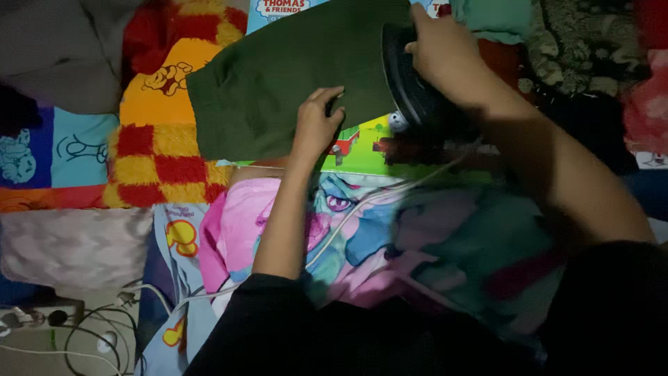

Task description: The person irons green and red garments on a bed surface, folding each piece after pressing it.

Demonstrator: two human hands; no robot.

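Two hands on one dark green garment, spread over patterned bedding.
My right hand grips the black iron at the cloth's right edge; my left hand lies flat, fingers spread, pinning the lower hem. Best to keep cloth taut, fingers and white cord apart from the soleplate.
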